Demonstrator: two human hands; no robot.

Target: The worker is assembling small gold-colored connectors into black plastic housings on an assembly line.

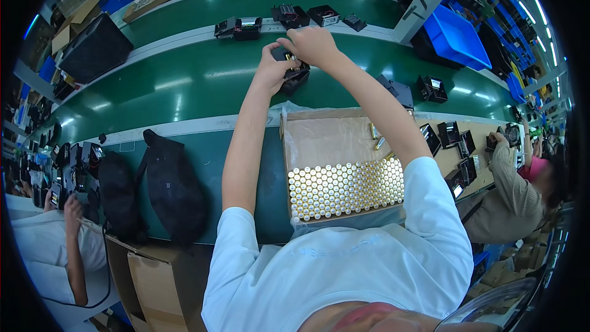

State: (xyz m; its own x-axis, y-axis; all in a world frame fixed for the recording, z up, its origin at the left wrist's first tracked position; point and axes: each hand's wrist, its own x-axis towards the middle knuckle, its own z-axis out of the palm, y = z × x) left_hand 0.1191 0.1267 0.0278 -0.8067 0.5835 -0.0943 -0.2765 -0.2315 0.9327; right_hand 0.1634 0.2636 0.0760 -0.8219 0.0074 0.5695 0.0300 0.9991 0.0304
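Observation:
Over the green conveyor, my left hand [272, 69] grips a small black electronic device [297, 80] from its left side. A gold battery [288, 57] shows at the device, between my fingers. My right hand [312, 45] is closed just above and beside it, fingertips bent toward the left hand; what they pinch is hidden. Nearer my body, a shallow carton [326, 135] lined with clear plastic holds many upright gold batteries [344, 190] in packed rows. A few loose batteries [376, 135] lie in its right part, close to my right forearm.
Several black devices [247, 28] stand along the rail beyond my hands. Another device [433, 88] sits right on the green belt [184, 83]. Black bags [175, 187] lie left of the carton. A blue bin [458, 37] is far right. Co-workers sit on both sides.

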